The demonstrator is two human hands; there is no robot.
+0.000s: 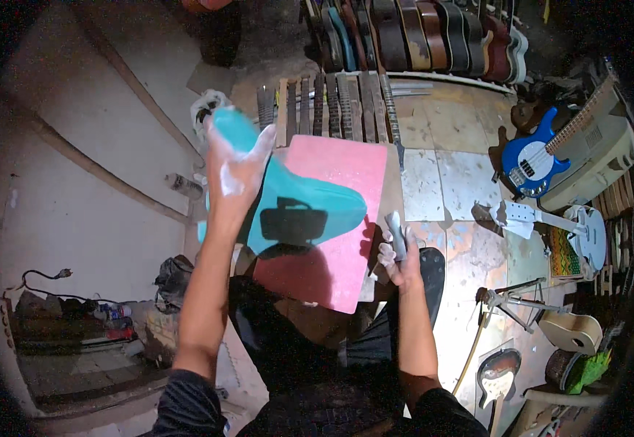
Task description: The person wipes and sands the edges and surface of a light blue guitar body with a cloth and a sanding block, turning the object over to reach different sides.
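Note:
A teal guitar body (310,197) is tilted over a pink board (342,156) in front of me. My left hand (238,160), dusted with white powder, grips the body's upper left part, the thumb on one side and the fingers on the other. The far end of the body is slightly blurred. On the right, beside the board's edge, my right hand (402,258) is closed around a folded grey piece of sandpaper (397,231). Its fingertips are also white with dust. Dark shadows fall across the guitar body and the board.
Several guitar necks (342,105) lie in a row beyond the board. Behind them stands a row of guitar bodies (433,36). To the right are a blue bass guitar (535,162), a pale unfinished guitar (586,233) and a metal stand (510,300). A pale wall (62,197) rises at left.

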